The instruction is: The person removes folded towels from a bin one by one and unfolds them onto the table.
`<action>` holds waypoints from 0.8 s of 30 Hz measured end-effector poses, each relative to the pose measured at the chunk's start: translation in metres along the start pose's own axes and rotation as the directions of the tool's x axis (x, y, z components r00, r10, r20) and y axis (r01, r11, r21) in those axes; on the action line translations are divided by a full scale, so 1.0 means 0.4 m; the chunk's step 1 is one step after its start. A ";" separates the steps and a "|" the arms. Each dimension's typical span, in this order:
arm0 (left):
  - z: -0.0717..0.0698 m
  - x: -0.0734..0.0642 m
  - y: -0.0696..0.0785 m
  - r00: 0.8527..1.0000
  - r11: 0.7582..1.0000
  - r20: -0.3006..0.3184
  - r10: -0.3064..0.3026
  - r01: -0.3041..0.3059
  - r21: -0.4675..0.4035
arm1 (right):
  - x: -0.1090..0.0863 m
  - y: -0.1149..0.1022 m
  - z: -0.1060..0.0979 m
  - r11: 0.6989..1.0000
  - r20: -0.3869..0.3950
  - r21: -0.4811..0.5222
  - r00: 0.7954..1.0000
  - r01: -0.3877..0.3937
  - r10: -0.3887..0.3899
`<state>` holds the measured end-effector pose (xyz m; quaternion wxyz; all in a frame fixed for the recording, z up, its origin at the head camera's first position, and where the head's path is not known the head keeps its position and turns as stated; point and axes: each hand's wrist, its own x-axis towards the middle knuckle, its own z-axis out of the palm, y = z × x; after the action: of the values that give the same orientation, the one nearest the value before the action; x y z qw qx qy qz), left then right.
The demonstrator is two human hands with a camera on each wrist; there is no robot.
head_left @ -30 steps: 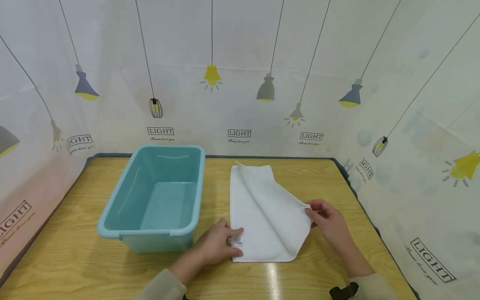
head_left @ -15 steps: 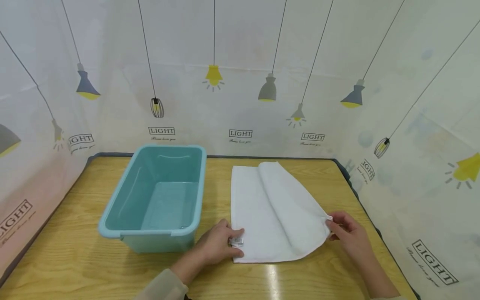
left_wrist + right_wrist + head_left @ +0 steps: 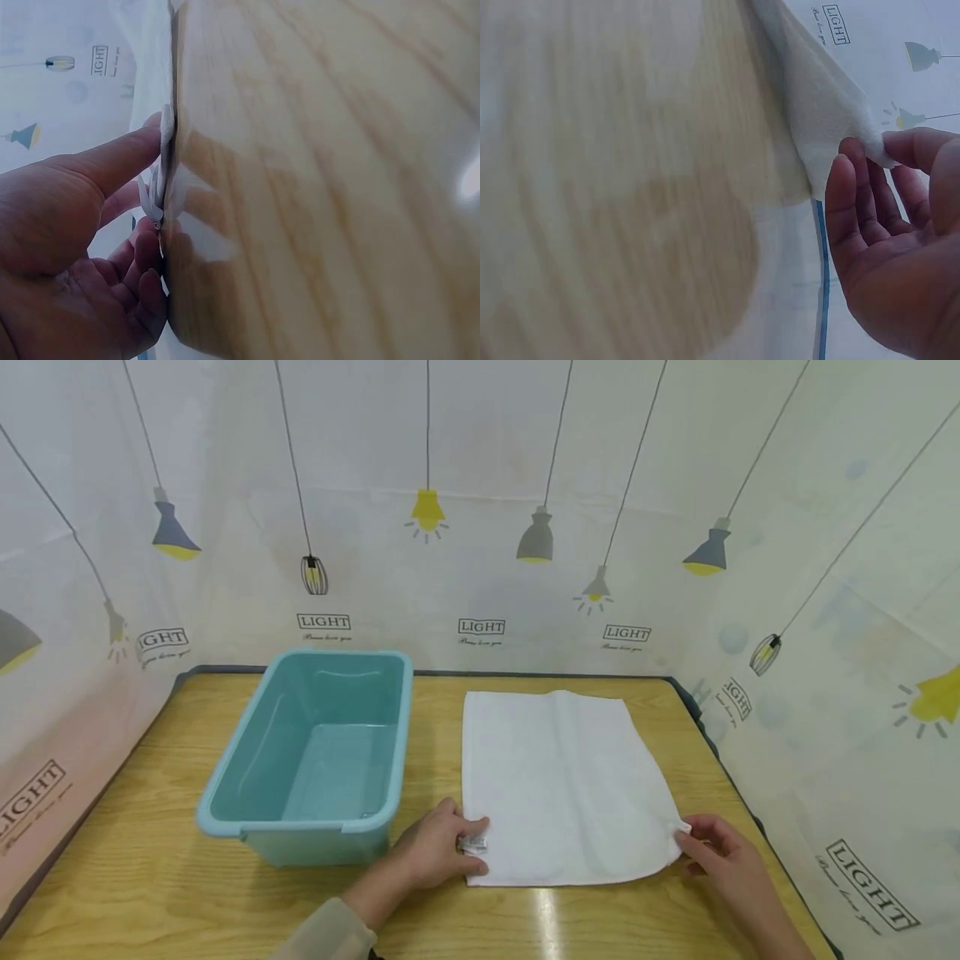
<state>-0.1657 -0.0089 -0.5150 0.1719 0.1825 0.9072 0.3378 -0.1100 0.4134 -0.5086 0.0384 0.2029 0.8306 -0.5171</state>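
A white towel (image 3: 555, 785) lies spread on the table, with a soft crease running down its middle. My left hand (image 3: 431, 847) rests at its near left corner, thumb and forefinger pressing on the cloth either side of a small label (image 3: 475, 843). In the left wrist view, my left hand (image 3: 67, 217) has its thumb extended onto the towel edge. The near right corner is pinched between thumb and fingers of my right hand (image 3: 723, 856). That corner is slightly raised, and the right wrist view shows the towel (image 3: 825, 112) slanting up to my right hand (image 3: 900, 232).
A light blue plastic tub (image 3: 300, 827) stands to the left of the towel, its inside bare. The wooden table (image 3: 187, 902) ends at a dark border (image 3: 525, 674) at the back. White sheeting (image 3: 480, 568) printed with lamps encloses three sides.
My right hand has moved rightward and nearer with the towel's corner, unfolding the top layer until the towel lies nearly flat. The left hand and the tub have stayed put.
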 end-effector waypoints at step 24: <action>0.001 -0.003 -0.005 1.000 0.998 -0.016 -0.015 0.014 -0.061 | 0.023 -0.009 -0.070 0.795 0.217 -0.507 0.942 0.334 -0.257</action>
<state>-0.1647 -0.0106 -0.5165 0.1724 0.1676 0.8992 0.3656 -0.1156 0.4394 -0.4951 0.0692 0.0157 0.9584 -0.2763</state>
